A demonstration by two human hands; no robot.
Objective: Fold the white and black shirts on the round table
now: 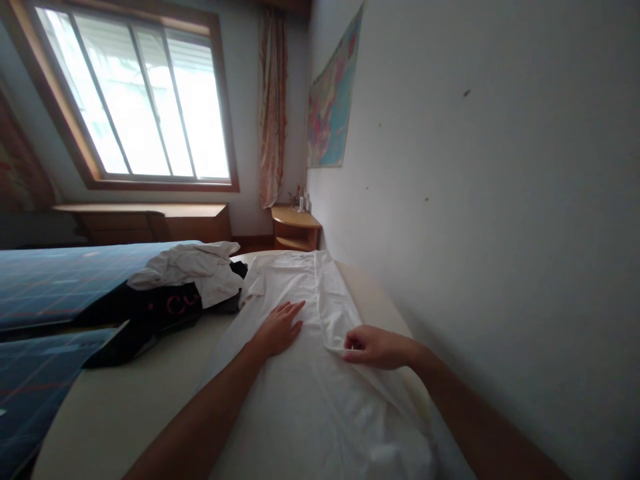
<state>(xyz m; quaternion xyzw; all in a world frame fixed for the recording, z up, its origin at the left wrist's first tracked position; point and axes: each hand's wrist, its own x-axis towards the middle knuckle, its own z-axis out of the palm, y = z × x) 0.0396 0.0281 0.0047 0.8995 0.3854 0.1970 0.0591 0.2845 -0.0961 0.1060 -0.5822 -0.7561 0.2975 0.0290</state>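
Note:
A white garment (295,387), which looks like a shirt, lies spread out over a pale round-ended table (135,400). Down its middle runs a long raised edge, with creases to the right of it. My left hand (281,325) rests flat on the cloth, left of that edge, fingers stretched out. On the other side, my right hand (375,347) pinches a fold of the garment between thumb and fingers and holds it slightly lifted. The near end of the garment reaches the bottom of the view, where it is blurred.
Left of the garment lie a crumpled whitish cloth (193,267) and a black garment (155,310) with pink lettering. A blue checked bed (60,280) is farther left. The white wall (480,233) stands close on the right. A wooden corner shelf (296,217) is at the back.

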